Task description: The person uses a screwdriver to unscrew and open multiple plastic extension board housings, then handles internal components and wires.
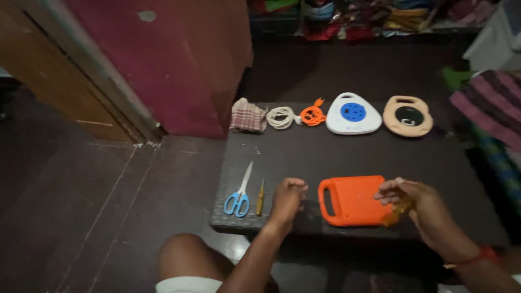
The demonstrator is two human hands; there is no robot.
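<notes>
— What does the right hand (418, 206) have?
— A small amber, see-through tool (398, 209), likely a screwdriver handle, though it is blurred. The fingers are curled round it, over the right end of an orange flat case with a handle slot (350, 199). That case lies near the front edge of the table (336, 154), right of its middle.
— And the left hand (286, 198)?
— Loosely closed into a fist, just left of the case, above the front edge. Whether it grips anything, I cannot tell.
— What lies beyond it?
— Toward the front left corner, a small yellow-handled screwdriver (260, 198), and just beside it blue-handled scissors (239, 192), blades pointing to the back.
— The back edge?
— A row, left to right: a folded checked cloth (248, 115), a coil of white cord (281, 117), a coil of orange cable (312, 115), a white triangular extension reel with a blue centre (353, 114), and a tan reel with a dark centre (407, 115).
— Off the table?
— The person's bare knee (190, 258), below the front left corner.
</notes>
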